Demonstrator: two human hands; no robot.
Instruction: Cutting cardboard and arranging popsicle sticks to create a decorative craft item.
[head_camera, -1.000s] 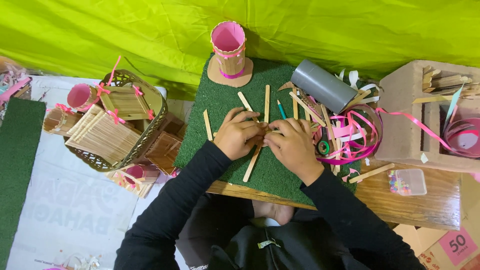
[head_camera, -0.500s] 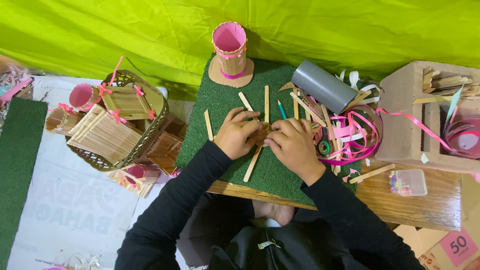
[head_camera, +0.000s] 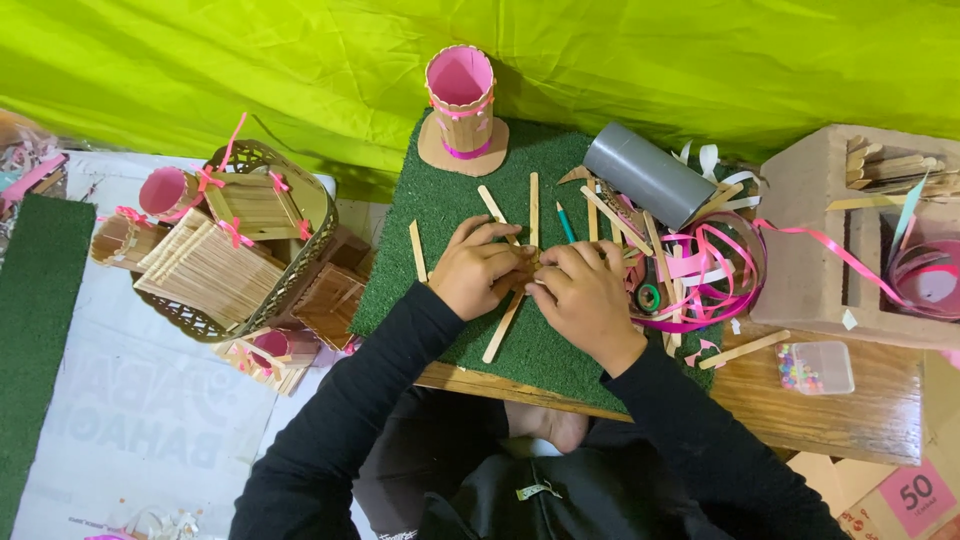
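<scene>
grey tube (head_camera: 648, 187), pink ribbons (head_camera: 700, 270), sticks (head_camera: 533, 210)

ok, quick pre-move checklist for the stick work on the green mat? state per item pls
1. Left hand on the flat wooden craft sticks at mat centre: ok.
2. Right hand meets it over the same spot: ok.
3. Sticks lined up under the fingers: cannot tell, hidden by both hands.
4. Spare wooden stick lies loose on the green artificial-grass mat, left of the hands: ok.
5. Grey cardboard tube apart from the hands: ok.
6. Pink curled ribbon pile crowds the right hand: not ok.
</scene>
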